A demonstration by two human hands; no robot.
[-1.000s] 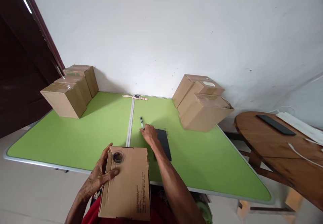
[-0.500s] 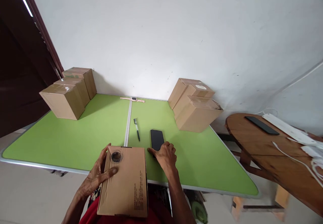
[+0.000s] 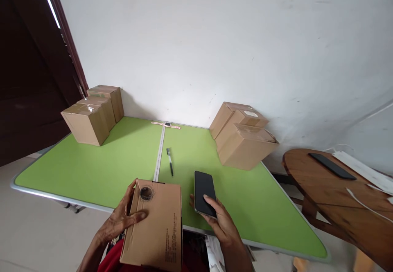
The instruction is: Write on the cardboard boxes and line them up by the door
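My left hand (image 3: 123,219) grips the left side of a cardboard box (image 3: 155,225) that rests on my lap at the near edge of the green table (image 3: 123,161); the thumb lies across its top. A roll of clear tape (image 3: 145,193) sits on the far end of the box. My right hand (image 3: 219,221) holds a black phone (image 3: 204,192) just above the table's near edge, screen up, thumb on its lower end. A black pen (image 3: 170,167) lies on the table beyond the box.
Three cardboard boxes (image 3: 92,118) stand at the far left of the table and three more (image 3: 244,135) at the far right. A wristwatch (image 3: 166,124) lies by the wall. A round wooden table (image 3: 340,190) on the right carries another phone (image 3: 332,166) and white cables.
My right hand left the pen, moved back to the phone, and has lifted it toward me. The left hand and the box have stayed put.
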